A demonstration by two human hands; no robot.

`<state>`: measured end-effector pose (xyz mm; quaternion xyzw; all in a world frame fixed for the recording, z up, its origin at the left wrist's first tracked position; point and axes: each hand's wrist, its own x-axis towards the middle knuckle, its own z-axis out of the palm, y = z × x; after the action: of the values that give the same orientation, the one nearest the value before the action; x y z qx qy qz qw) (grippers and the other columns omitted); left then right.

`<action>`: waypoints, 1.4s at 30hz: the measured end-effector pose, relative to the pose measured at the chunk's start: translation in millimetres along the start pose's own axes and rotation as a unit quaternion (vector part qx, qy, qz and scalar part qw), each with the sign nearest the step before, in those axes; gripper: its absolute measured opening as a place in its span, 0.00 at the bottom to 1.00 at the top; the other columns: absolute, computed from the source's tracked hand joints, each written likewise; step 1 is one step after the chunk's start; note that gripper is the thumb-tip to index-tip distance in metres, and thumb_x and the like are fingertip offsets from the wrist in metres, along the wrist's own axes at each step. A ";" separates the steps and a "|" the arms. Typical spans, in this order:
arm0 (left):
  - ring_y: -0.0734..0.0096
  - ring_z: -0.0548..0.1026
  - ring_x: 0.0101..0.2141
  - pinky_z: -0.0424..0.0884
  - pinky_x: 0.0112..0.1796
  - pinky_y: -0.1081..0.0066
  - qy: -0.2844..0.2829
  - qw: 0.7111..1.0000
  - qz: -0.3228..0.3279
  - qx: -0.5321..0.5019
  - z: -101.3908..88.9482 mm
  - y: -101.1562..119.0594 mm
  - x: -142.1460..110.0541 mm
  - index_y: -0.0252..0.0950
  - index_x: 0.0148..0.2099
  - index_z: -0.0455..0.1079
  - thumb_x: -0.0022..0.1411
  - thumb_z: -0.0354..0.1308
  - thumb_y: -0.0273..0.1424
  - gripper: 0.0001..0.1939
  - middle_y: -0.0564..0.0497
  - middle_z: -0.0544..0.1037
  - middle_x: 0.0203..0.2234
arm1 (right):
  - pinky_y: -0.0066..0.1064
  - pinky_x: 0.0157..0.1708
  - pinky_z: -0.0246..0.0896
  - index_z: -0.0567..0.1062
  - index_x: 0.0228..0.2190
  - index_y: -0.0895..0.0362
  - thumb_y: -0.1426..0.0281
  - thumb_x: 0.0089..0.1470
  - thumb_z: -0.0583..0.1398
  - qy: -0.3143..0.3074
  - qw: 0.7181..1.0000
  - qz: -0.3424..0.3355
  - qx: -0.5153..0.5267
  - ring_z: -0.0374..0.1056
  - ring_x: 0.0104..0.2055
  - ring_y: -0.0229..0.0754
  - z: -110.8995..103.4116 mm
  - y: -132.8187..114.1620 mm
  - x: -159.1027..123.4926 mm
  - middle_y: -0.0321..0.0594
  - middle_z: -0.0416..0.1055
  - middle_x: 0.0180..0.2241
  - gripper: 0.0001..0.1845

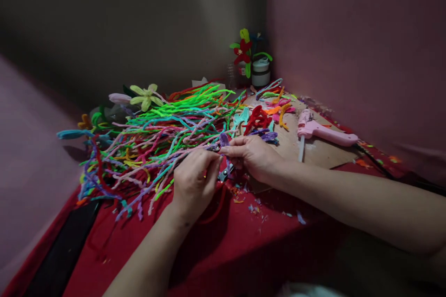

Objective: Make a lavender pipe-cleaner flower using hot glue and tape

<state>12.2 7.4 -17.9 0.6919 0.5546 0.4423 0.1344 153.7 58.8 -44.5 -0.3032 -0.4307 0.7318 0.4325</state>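
Note:
In front of me a small purple looped pipe cleaner [224, 139] stands up at the fingertips of my right hand [256, 155], which pinches it. Close beside it, my left hand [195, 177] is closed with thumb and fingers together; what it grips is hidden. A bit of metal shows between the two hands. Below the fingertips, a metal cutting tool [226, 173] with a round pivot is partly covered by my hands. A large heap of multicoloured pipe cleaners [167, 134] spreads behind and left of my left hand.
A pink glue gun [325, 132] lies on a cardboard sheet [291, 148] at right. Red bent petals [257, 118] and purple ones [266, 136] are near my right hand. A lidded jar [260, 73] and a red flower [243, 51] stand behind. Fuzz scraps dot the red cloth [223, 241].

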 end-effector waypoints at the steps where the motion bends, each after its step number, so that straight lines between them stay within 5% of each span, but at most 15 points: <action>1: 0.74 0.67 0.26 0.63 0.31 0.73 0.010 0.999 -0.024 -0.024 1.5 0.7 0.3 0.36 0.27 0.70 0.53 0.60 0.32 0.05 0.53 0.72 0.22 | 0.26 0.17 0.38 0.65 0.15 0.59 0.68 0.37 0.67 0.000 1.000 -0.007 0.008 0.48 0.15 0.28 -0.5 1.2 0.9 0.27 0.56 0.12 0.15; 3: 0.75 0.68 0.25 0.65 0.30 0.74 -0.003 0.984 -0.124 -0.125 4.3 1.1 2.6 0.35 0.31 0.69 0.52 0.61 0.33 0.07 0.54 0.72 0.24 | 0.27 0.17 0.38 0.66 0.16 0.59 0.68 0.38 0.66 0.002 1.000 -0.016 0.026 0.48 0.15 0.28 -0.6 3.0 1.7 0.27 0.56 0.13 0.14; 6: 0.77 0.70 0.23 0.66 0.27 0.74 -0.086 0.918 -0.244 -0.301 8.8 -0.7 7.0 0.33 0.36 0.68 0.49 0.63 0.32 0.12 0.53 0.73 0.24 | 0.26 0.17 0.38 0.67 0.16 0.59 0.68 0.36 0.68 0.007 0.999 -0.012 0.052 0.48 0.15 0.28 0.9 4.0 0.7 0.27 0.57 0.13 0.15; 10: 0.77 0.72 0.21 0.68 0.27 0.75 -0.118 0.862 -0.271 -0.411 12.1 -4.8 8.7 0.32 0.35 0.68 0.47 0.64 0.27 0.11 0.54 0.74 0.22 | 0.26 0.16 0.37 0.67 0.15 0.60 0.68 0.36 0.67 -0.021 0.997 0.001 0.077 0.47 0.15 0.28 1.8 3.1 -1.5 0.27 0.56 0.12 0.14; 16: 0.79 0.72 0.22 0.68 0.25 0.77 -0.105 0.846 -0.301 -0.427 8.3 -8.0 7.7 0.32 0.34 0.69 0.45 0.66 0.24 0.12 0.54 0.75 0.25 | 0.26 0.17 0.45 0.67 0.18 0.59 0.68 0.41 0.63 -0.033 0.999 -0.015 0.021 0.53 0.16 0.29 -3.1 0.0 -1.6 0.30 0.60 0.15 0.11; 27: 0.76 0.71 0.22 0.67 0.25 0.75 -0.127 0.877 -0.288 -0.363 2.2 -7.5 6.1 0.33 0.31 0.69 0.46 0.65 0.26 0.08 0.53 0.74 0.22 | 0.25 0.15 0.41 0.66 0.15 0.59 0.73 0.41 0.60 -0.038 0.986 -0.015 -0.162 0.50 0.15 0.28 0.6 -10.7 -6.5 0.28 0.58 0.12 0.09; 31: 0.75 0.71 0.22 0.66 0.25 0.75 -0.082 0.921 -0.246 -0.292 4.3 -3.3 3.8 0.35 0.31 0.71 0.45 0.65 0.28 0.08 0.54 0.74 0.21 | 0.25 0.14 0.42 0.63 0.12 0.58 0.77 0.41 0.57 -0.021 0.988 0.011 -0.153 0.50 0.13 0.29 3.6 -12.3 -7.7 0.29 0.56 0.10 0.11; 35: 0.70 0.72 0.27 0.68 0.32 0.70 -0.003 0.996 -0.060 -0.061 8.8 -5.9 -4.8 0.36 0.29 0.73 0.52 0.60 0.28 0.02 0.51 0.75 0.24 | 0.24 0.13 0.43 0.62 0.11 0.57 0.76 0.39 0.57 -0.016 0.996 0.047 -0.074 0.50 0.12 0.29 4.7 -8.3 -5.1 0.29 0.56 0.09 0.12; 37: 0.66 0.73 0.33 0.67 0.39 0.66 -0.002 0.996 0.073 0.042 9.7 -9.1 -8.8 0.37 0.30 0.74 0.53 0.57 0.26 0.05 0.48 0.77 0.29 | 0.24 0.13 0.43 0.61 0.12 0.57 0.77 0.37 0.58 -0.033 0.998 0.050 -0.026 0.50 0.12 0.28 3.5 -5.1 -2.7 0.28 0.55 0.09 0.11; 39: 0.64 0.73 0.36 0.65 0.43 0.65 -0.015 0.988 0.138 0.074 8.7 -10.2 -9.8 0.37 0.32 0.75 0.54 0.56 0.25 0.06 0.46 0.78 0.32 | 0.24 0.14 0.42 0.60 0.12 0.58 0.76 0.35 0.59 -0.044 0.998 0.044 0.008 0.49 0.13 0.28 1.9 -3.1 -0.7 0.28 0.55 0.10 0.11; 42: 0.67 0.73 0.34 0.67 0.39 0.68 -0.021 0.999 0.021 -0.033 3.5 -6.9 -4.7 0.37 0.35 0.74 0.55 0.57 0.28 0.06 0.47 0.77 0.32 | 0.24 0.14 0.41 0.61 0.13 0.58 0.74 0.37 0.60 -0.041 0.999 0.026 -0.002 0.48 0.13 0.28 0.8 -4.4 -0.8 0.27 0.55 0.10 0.11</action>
<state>10.4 6.7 -26.7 0.7078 0.5225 0.4480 0.1594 155.1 58.9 -40.2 -0.2852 -0.4417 0.7538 0.3942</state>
